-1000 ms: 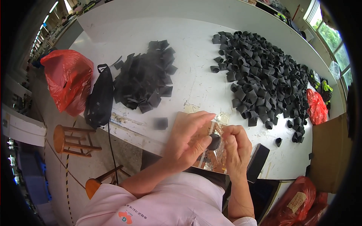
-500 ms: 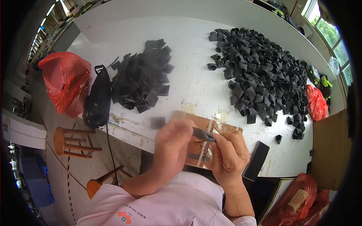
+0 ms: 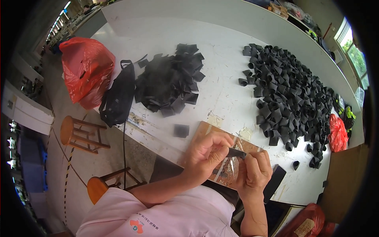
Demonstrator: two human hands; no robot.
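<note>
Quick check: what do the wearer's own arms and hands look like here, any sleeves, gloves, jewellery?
Both forearms enter from the lower edge, bare to the elbow. The left hand and right hand are ungloved; no rings, watch or wristband show. The pale pink short-sleeved shirt has a small orange and teal chest emblem; its sleeves end above the elbows.

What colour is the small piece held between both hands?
Black, seen in the head view: the piece sits between the left hand and right hand.
</note>
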